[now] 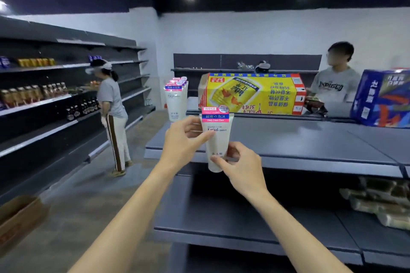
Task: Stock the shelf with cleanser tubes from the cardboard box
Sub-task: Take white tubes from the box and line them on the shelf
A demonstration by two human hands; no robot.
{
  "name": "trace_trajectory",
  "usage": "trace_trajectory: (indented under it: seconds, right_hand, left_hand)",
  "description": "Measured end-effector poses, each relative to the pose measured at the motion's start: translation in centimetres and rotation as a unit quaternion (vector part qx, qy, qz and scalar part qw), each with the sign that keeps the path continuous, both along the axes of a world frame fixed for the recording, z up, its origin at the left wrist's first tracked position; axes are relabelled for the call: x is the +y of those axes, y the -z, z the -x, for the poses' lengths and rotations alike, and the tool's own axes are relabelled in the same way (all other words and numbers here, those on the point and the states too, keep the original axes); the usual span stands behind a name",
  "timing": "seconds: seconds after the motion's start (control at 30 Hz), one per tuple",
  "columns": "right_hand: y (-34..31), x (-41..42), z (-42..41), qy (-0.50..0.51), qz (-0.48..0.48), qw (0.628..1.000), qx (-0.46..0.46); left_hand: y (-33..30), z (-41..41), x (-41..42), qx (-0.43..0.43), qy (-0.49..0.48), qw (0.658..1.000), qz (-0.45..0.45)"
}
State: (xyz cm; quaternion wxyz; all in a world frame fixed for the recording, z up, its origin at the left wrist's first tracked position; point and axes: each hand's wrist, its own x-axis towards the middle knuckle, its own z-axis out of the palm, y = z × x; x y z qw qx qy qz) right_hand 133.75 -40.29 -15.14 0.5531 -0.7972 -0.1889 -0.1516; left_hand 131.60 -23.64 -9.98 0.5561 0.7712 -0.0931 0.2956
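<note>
- cleanser tube [218,139] held upright, cap end down, in front of the top shelf [288,139], roughly over its front edge
- left hand [185,139] pinches the tube's upper part, thumb across the printed front, fingers behind
- right hand [240,162] pinches the lower end near the cap, thumb on the front, fingers curled behind
- row of cleanser tubes [176,99] already stands at the left end of the top shelf, near its side edge, well apart from the held tube
- open shelf surface runs right of the held tube up to the yellow carton [253,94] at the back edge and the blue carton [381,97] at the far right
- lower shelf [244,221] mostly bare on the left; wrapped packs [379,201] stacked at its right
- cardboard box [20,217] on the floor at lower left, only part in view
- aisle floor open between the shelf units; a person [112,108] stands at the wall shelving [44,95], another person [335,82] behind the far side
</note>
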Motion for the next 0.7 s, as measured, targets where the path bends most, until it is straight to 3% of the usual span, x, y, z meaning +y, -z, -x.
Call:
trace_trajectory:
  seconds: [0.37,0.7]
  right_hand:
    - [-5.7,8.5,-4.7,-0.003,-0.008,0.999,-0.043]
    - [-4.7,15.4,-8.8,0.02,0.031,0.999,-0.031]
  left_hand:
    - [-5.7,-4.1,8.2,-0.038,-0.002,0.999,-0.011]
    - [-4.1,-9.2,15.5,-0.022,-0.034,0.998,-0.046]
